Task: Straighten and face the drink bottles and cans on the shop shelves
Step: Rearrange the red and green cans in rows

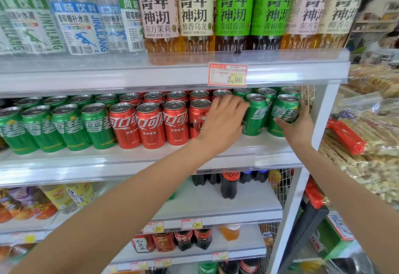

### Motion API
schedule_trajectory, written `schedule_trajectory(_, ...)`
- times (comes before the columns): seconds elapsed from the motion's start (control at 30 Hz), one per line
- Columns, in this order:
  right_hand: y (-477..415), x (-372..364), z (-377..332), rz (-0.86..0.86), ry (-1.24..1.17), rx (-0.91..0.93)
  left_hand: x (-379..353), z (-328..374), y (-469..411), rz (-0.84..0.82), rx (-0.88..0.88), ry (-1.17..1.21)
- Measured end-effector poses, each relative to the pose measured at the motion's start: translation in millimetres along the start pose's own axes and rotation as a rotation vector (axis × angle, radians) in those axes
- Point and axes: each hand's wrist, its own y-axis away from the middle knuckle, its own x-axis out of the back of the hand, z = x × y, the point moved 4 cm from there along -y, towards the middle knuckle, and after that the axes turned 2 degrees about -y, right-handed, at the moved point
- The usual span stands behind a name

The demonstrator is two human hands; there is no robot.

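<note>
- Green end can (286, 109), upright on the middle shelf (129, 161), clasped low on its front by right hand (301, 128), fingers (280, 121) curled round the label, thumb mostly hidden behind.
- Second green can (255, 115), just left of that grip, upright, label to the front; touched on its left side by curved fingers of left hand (223, 120).
- Left hand's back turned to camera, thumb hidden; cannot tell whether clamped on the can or merely laid against it.
- Under left palm, a red can (197, 116), partly covered, dark band showing on its label.
- Further left of both hands, three more red cans (149, 124) facing front, then four green cans (69, 127), all upright and touching side by side.
- Above the hands, tea bottles (194, 12) and clear water bottles (79, 27) on upper shelf (108, 75), price tag (226, 77) on its edge directly over left hand.
- Below the hands, dark cola bottles (228, 185) on lower shelf (216, 209).
</note>
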Motion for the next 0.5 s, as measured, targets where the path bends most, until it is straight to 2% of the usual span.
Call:
schedule_trajectory(0.2,4.3,4.6,0.1,-0.042,-0.015,0.033,-38.6,30.0,-66.4,-0.408,0.094,-0.351)
schedule_trajectory(0.33,13.0,16.7,-5.3,-0.027,0.019,0.077,-55.5,35.1,-74.9,-0.512,0.112,-0.481)
schedule_trajectory(0.5,31.6,29.9,-25.9,-0.001,0.045,0.228,-66.9,38.0,-74.2,-0.493,0.142,-0.52)
